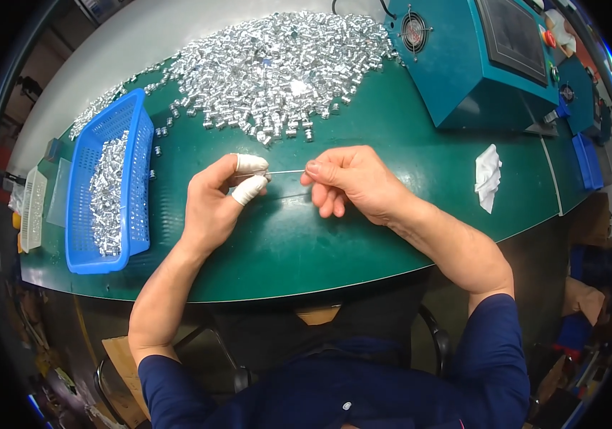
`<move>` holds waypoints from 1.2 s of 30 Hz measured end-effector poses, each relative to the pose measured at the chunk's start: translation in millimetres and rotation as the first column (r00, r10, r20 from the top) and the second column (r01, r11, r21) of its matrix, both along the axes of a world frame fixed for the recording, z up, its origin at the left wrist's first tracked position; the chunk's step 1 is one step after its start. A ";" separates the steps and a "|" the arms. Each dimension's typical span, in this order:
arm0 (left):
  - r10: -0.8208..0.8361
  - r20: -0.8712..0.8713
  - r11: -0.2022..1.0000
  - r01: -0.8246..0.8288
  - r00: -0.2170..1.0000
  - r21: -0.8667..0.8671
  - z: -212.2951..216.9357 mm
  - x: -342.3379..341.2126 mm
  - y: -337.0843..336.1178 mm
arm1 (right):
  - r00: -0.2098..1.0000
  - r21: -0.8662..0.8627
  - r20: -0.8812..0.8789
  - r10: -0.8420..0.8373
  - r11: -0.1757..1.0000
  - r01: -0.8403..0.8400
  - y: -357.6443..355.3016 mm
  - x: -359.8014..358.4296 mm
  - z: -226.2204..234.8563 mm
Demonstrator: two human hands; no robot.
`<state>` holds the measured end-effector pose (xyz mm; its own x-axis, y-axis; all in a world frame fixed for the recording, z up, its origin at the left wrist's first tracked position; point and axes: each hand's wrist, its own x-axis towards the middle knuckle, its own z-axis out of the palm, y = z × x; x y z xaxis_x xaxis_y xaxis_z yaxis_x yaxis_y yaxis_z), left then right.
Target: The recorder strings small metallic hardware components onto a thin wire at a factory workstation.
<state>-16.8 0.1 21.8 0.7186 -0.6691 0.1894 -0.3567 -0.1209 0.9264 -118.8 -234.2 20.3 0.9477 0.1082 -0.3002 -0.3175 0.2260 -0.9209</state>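
Observation:
My left hand (213, 196), with white covers on the thumb and forefinger, is closed in a pinch above the green table. Something small sits between these fingertips, mostly hidden by them. A thin metal rod (288, 171) runs nearly level from there to my right hand (356, 182). The thumb and forefinger of that hand pinch the rod's other end, while its remaining fingers curl loosely below. Beyond both hands lies a wide heap of small shiny metal fittings (284, 71). More of the same fittings (108, 200) fill part of a blue plastic basket (138, 143) to the left.
At the back right stands a teal machine (456, 86) with a fan grille and a dark screen. A crumpled white cloth (488, 179) lies on the green table (306, 268) to the right. Beside the blue basket is a pale tray (33, 209). Another blue bin (588, 161) sits far right.

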 end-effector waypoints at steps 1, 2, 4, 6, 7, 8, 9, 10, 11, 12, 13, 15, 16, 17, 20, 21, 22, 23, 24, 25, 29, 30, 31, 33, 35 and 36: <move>0.028 -0.260 1.000 -0.030 0.965 -0.005 2.7 -1.2 -2.8 | 1.000 0.000 -0.001 -0.001 1.000 0.001 1.8 -2.1 -0.3; 0.028 -0.259 1.000 -0.029 0.965 -0.001 1.4 1.5 -1.2 | 0.959 -0.246 0.279 -0.059 0.960 0.130 8.9 -5.5 2.4; -0.038 -0.442 0.999 0.018 0.896 -0.049 -3.4 10.7 4.1 | 0.838 -0.424 0.543 -0.041 0.849 0.316 10.6 -4.9 1.8; -0.046 -0.472 0.998 0.021 0.881 -0.058 -4.8 8.4 1.9 | 0.476 -0.559 0.821 0.315 0.611 0.560 -0.1 -1.0 -8.5; -0.031 -0.429 0.999 0.010 0.903 -0.050 -4.0 5.8 -0.6 | 0.561 -0.549 0.793 0.238 0.679 0.488 -1.1 -2.1 -13.2; -0.003 -0.384 0.999 -0.012 0.923 -0.037 -2.7 3.2 1.2 | 0.560 -0.545 0.795 0.235 0.683 0.487 0.3 -1.8 -9.1; 0.001 -0.383 0.999 -0.014 0.924 -0.031 -4.0 1.7 2.9 | 0.882 -0.389 0.470 0.048 0.907 0.158 1.0 -0.9 -0.8; -0.001 -0.199 0.999 -0.006 0.980 -0.037 -6.8 0.8 4.6 | 0.999 -0.027 -0.010 0.053 0.998 -0.053 1.3 0.7 3.6; -0.005 -0.008 0.999 0.005 1.000 -0.048 -9.2 1.0 3.5 | 0.992 0.051 -0.065 0.106 0.993 -0.102 -0.9 2.4 3.5; -0.004 -0.007 0.999 0.003 1.000 -0.049 -7.8 2.1 2.4 | 0.992 0.050 -0.064 0.107 0.993 -0.104 1.9 -0.5 3.3; -0.003 -0.188 0.999 -0.005 0.982 -0.041 -4.9 3.8 1.1 | 0.994 -0.118 0.105 -0.002 0.993 0.014 8.4 -6.6 3.7; -0.002 -0.361 1.000 -0.008 0.932 -0.026 -1.3 6.2 1.8 | 0.800 -0.485 0.599 0.028 0.808 0.335 11.2 -10.0 -0.3; -0.021 -0.415 0.999 0.000 0.909 -0.050 -1.3 8.4 3.5 | 0.800 -0.483 0.600 0.025 0.808 0.337 7.7 -7.1 -3.6; -0.044 -0.469 0.997 0.009 0.882 -0.075 -2.2 10.0 3.7 | 0.649 -0.546 0.744 0.161 0.706 0.451 4.2 -3.0 -4.5; -0.004 -0.319 0.999 -0.006 0.948 -0.032 -3.9 1.1 3.1 | 0.777 -0.507 0.624 0.081 0.798 0.325 7.2 -6.4 3.6; -0.001 -0.318 1.000 -0.008 0.948 -0.028 -6.7 1.3 4.2 | 0.965 -0.294 0.259 -0.044 0.948 0.122 10.4 -7.6 7.3; -0.011 -0.065 0.999 0.009 0.998 -0.033 -11.9 2.3 5.3 | 0.965 -0.290 0.259 -0.043 0.950 0.120 10.6 -6.3 4.9; -0.023 0.192 0.999 0.031 0.981 -0.039 -13.6 2.7 3.1 | 0.994 -0.150 0.107 -0.014 0.988 0.031 7.2 -4.1 2.5; -0.022 0.193 0.999 0.030 0.981 -0.040 -12.1 2.4 1.6 | 0.998 0.005 -0.041 0.039 0.999 -0.038 5.2 -2.7 1.4; -0.004 0.023 0.999 0.005 1.000 -0.046 -8.1 1.0 -0.6 | 1.000 0.024 -0.006 0.001 1.000 -0.001 7.2 -5.6 0.5; -0.027 -0.433 0.998 -0.003 0.901 -0.069 -5.7 7.6 0.5 | 0.545 -0.512 0.817 0.188 0.671 0.536 6.8 -3.6 -1.6; -0.034 -0.433 0.997 0.004 0.901 -0.071 -6.1 6.9 -1.7 | 0.546 -0.513 0.817 0.185 0.667 0.541 2.6 -4.1 -5.4; -0.028 -0.354 0.997 0.001 0.935 -0.075 -6.6 5.0 -3.7 | 0.571 -0.539 0.796 0.201 0.664 0.518 -1.1 -4.4 -8.0; -0.007 -0.275 0.998 -0.013 0.961 -0.069 -8.3 2.9 -1.6 | 0.595 -0.558 0.775 0.214 0.673 0.485 1.8 -1.2 -4.3; 0.018 0.106 0.997 -0.010 0.994 -0.078 -9.5 4.1 2.8 | 1.000 0.029 -0.025 0.011 1.000 -0.010 6.8 6.5 4.9; 0.034 0.115 0.997 -0.026 0.993 -0.073 -9.9 4.1 4.9 | 0.999 0.034 -0.017 0.028 0.999 -0.027 9.9 7.8 3.5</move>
